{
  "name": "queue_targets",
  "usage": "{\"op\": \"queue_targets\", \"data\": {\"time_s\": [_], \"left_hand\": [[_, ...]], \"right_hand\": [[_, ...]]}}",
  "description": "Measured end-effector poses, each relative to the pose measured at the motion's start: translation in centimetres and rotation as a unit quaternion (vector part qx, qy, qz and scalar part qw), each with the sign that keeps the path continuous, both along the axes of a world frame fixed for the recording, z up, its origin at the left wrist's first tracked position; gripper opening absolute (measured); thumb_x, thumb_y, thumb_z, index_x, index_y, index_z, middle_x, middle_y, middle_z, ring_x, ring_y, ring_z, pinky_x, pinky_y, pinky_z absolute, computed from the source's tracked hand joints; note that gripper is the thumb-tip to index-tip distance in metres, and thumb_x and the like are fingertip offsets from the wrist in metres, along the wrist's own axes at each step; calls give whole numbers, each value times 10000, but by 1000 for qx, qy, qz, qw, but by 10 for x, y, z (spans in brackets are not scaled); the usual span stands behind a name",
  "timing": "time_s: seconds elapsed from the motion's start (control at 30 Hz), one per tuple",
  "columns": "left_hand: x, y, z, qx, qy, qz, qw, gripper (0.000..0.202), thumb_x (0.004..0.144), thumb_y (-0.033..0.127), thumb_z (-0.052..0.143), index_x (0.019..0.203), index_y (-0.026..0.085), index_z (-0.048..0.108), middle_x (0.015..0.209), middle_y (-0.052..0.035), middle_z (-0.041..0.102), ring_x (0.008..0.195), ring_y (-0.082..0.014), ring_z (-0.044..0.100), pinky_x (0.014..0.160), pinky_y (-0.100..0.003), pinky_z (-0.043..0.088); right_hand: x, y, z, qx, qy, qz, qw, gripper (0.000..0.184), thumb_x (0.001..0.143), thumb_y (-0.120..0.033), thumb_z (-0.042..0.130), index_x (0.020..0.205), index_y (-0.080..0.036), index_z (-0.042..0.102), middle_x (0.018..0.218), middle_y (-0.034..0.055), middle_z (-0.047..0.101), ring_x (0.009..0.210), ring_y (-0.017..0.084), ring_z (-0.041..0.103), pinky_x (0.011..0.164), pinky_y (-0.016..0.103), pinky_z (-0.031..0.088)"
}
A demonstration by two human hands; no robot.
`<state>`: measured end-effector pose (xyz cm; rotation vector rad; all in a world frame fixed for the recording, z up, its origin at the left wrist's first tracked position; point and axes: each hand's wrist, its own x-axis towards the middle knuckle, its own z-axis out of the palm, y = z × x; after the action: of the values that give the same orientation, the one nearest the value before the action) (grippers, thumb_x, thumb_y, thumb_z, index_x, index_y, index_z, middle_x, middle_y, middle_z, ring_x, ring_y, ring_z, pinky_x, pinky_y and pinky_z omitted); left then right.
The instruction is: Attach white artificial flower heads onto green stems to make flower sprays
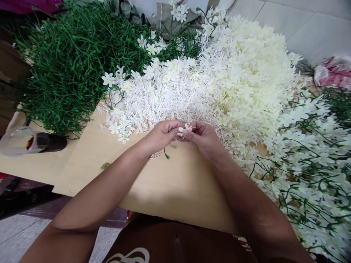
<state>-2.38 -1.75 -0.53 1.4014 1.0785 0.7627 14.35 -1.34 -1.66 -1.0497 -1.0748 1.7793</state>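
Note:
My left hand (168, 132) and my right hand (202, 138) meet above the cardboard, fingertips close together. Pinched in my right fingers is a small white artificial flower (185, 130), its petals facing my left hand. My left thumb and fingers are closed, and a thin green plastic stem (166, 155) pokes out below them; the grip on it is partly hidden. Just beyond both hands lies a heap of white flower stamens (164, 106). Several loose white pieces (155, 155) lie beneath my left wrist.
A big pile of green stems (79, 54) fills the back left. Cream-white flowers (252, 73) are heaped at the back right, and assembled flower sprays (309, 175) cover the right side. A plastic cup (19, 142) and dark drink stand at the left edge of the cardboard (164, 186).

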Motion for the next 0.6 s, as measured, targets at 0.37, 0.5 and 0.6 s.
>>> {"op": "queue_targets", "data": {"time_s": [0.37, 0.5, 0.6], "left_hand": [[3, -1, 6, 38, 24, -13, 999, 429, 890, 506, 513, 620, 174, 503, 522, 47, 395, 542, -88, 409, 512, -203, 327], [3, -2, 6, 38, -3, -10, 999, 439, 895, 515, 512, 610, 181, 485, 535, 42, 393, 575, -98, 432, 551, -216, 346], [3, -2, 7, 32, -18, -16, 999, 449, 885, 545, 525, 621, 184, 484, 556, 35, 414, 590, -105, 445, 571, -228, 357]], "right_hand": [[9, 5, 2, -77, 78, 24, 994, 339, 581, -393, 894, 660, -180, 643, 643, -29, 665, 645, 102, 646, 680, 258, 559], [10, 5, 2, -72, 75, 32, 994, 337, 615, -433, 872, 658, -172, 663, 645, -10, 661, 656, 99, 637, 644, 231, 541], [10, 6, 4, -73, 71, 33, 994, 351, 604, -441, 875, 628, -172, 650, 629, -11, 658, 627, 94, 620, 616, 224, 533]]}}
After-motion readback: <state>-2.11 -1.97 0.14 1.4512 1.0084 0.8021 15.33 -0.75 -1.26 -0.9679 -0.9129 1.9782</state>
